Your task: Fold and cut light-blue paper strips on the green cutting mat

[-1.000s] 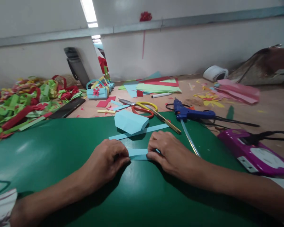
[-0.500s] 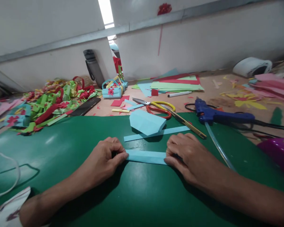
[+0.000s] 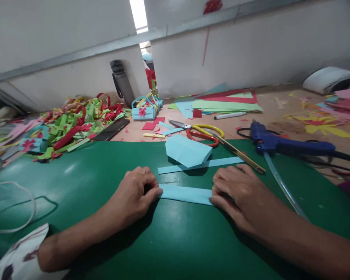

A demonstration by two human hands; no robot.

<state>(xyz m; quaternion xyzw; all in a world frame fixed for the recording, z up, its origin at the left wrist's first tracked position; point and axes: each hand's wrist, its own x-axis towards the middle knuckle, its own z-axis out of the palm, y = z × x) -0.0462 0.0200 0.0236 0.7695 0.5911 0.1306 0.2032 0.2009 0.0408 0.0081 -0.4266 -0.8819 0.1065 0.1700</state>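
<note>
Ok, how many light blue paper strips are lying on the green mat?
2: one strip pressed flat between the left hand and right hand; a thinner strip behind it, partly under folded blue paper.

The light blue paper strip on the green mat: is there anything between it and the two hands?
Nothing visible is between them. The left hand presses one end of the light blue paper strip and the right hand presses the other end, both directly on the paper. The folded blue paper and the thinner strip lie behind it, apart.

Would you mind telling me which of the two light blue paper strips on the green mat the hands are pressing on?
The nearer, wider strip, pinned at its ends by the left hand and right hand. The thinner strip lies untouched behind it, partly under the folded blue paper.
</note>
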